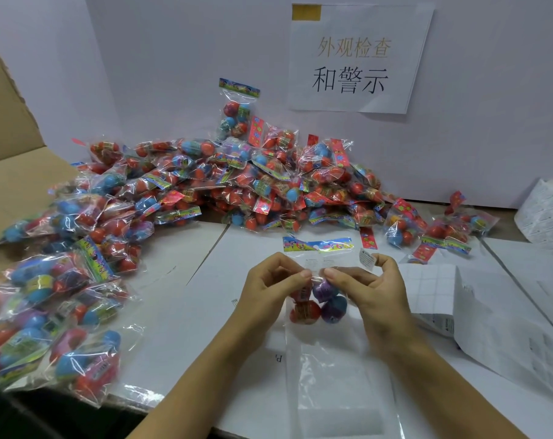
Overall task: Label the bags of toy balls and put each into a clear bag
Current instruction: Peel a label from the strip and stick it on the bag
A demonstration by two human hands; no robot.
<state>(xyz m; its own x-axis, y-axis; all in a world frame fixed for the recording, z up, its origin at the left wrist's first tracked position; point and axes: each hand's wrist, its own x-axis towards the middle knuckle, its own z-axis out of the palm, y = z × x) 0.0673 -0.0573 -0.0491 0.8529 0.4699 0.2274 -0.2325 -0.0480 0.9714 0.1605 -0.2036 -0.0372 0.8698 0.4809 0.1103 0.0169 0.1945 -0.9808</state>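
**Desk:** Two hands, one bag — what exactly is happening at the near edge of the tabletop?

**Photographer:** A person's left hand and right hand hold a bag of toy balls just above the white surface, thumbs and forefingers pinching the film below its printed header. The right hand also pinches a small white label between its upper fingers, next to the bag's right corner. Four balls show inside: two reddish, two purple.

**Desk:** So the label isn't on yet?

**Photographer:** It looks unstuck, by my reading. To do it well, the film wants pulling flat between both thumbs, the label laid on a smooth patch below the header and pressed from one side across, so no crease gets trapped over the balls.

**Desk:** And the clear bag?

**Photographer:** One clear bag lies flat under the wrists, toward the near edge, its mouth pointing at the work. I can't tell whether more are stacked beneath it.

**Desk:** Counts for the rest?

**Photographer:** One heap of ball bags along the far edge and spilling down the left edge, too many and too tangled to count. One label sheet and some loose backing paper at the right edge, one cardboard box at the far left corner, one paper sign on the back wall
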